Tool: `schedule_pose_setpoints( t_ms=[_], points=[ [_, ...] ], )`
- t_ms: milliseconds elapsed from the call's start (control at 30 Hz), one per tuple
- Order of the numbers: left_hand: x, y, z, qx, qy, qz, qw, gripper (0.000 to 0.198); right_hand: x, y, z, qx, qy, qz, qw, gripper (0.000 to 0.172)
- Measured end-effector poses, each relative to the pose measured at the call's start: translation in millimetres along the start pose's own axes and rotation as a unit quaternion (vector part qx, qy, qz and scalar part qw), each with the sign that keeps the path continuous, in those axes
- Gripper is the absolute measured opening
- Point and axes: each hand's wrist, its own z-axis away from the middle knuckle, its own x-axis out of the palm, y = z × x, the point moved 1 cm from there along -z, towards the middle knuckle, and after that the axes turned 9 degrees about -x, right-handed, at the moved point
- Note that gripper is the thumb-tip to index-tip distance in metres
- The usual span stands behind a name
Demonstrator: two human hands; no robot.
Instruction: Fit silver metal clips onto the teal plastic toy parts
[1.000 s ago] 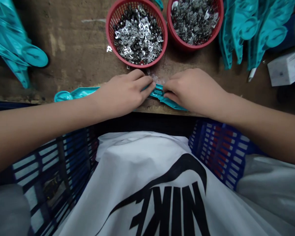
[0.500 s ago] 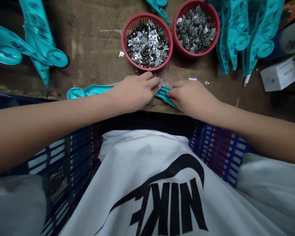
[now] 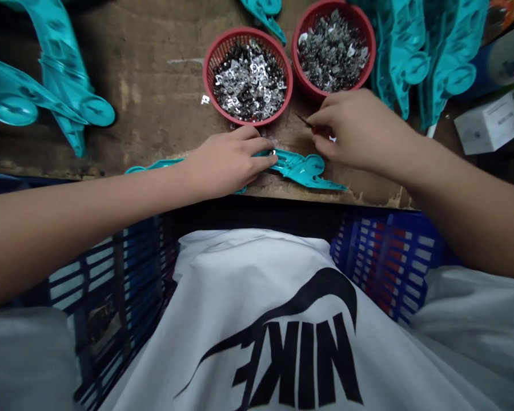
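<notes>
My left hand (image 3: 227, 162) lies over a long teal plastic part (image 3: 300, 166) at the table's near edge, its fingers closed on it. By those fingertips a small shiny metal piece (image 3: 273, 152) shows on the part. The part's middle is hidden under the hand. My right hand (image 3: 355, 128) is raised above the table, apart from the part and just below the right basket. Its fingers pinch a thin, dark, pointed tool (image 3: 303, 120), most of which the hand hides; a bit of red shows under the fingers.
Two red baskets, a left one (image 3: 205, 74) and a right one (image 3: 372, 57), hold many small metal pieces. More teal parts lie left (image 3: 64, 74) and right (image 3: 405, 51). A white box (image 3: 490, 123) stands far right. Blue crates (image 3: 385, 262) flank my lap.
My right hand has left the teal part and moved up and right, with a thin tool now showing in its fingers. The teal part's right end is uncovered and sits further right.
</notes>
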Motion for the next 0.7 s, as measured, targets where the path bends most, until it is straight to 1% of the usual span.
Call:
schedule_pose_setpoints(
  t_ms=[33,67,133,167,267,333,433,567,700],
  points=[
    [-0.7,0,0,0.000,-0.002,-0.004,1.000,0.050,6,-1,-2,-0.001,-0.026,0.015,1.000,0.044],
    [-1.4,1,-1,0.000,-0.004,-0.009,1.000,0.049,11,-3,-3,-0.003,-0.038,0.027,0.999,0.048],
    [-2.6,2,-2,0.004,-0.009,-0.031,0.999,0.045,16,-11,-1,-0.030,-0.038,0.050,0.998,0.054],
    [-3.0,3,-2,0.011,-0.013,-0.049,0.999,0.044,16,-17,1,-0.056,-0.038,0.063,0.996,0.055],
    [-3.9,3,-4,0.029,-0.016,-0.088,0.996,0.045,13,-34,9,-0.140,-0.070,0.105,0.982,0.052],
    [-3.9,3,-4,0.033,-0.014,-0.079,0.996,0.048,11,-42,12,-0.164,-0.094,0.117,0.975,0.051],
    [-1.7,3,-3,0.039,-0.005,-0.067,0.997,0.050,11,-48,14,-0.161,-0.099,0.116,0.975,0.050],
    [5.5,1,-3,0.037,0.024,-0.084,0.996,0.046,11,-50,14,-0.148,-0.085,0.099,0.980,0.047],
    [10.0,-2,-4,0.039,0.035,-0.073,0.996,0.046,12,-42,16,-0.118,-0.093,0.076,0.986,0.045]
  ],
)
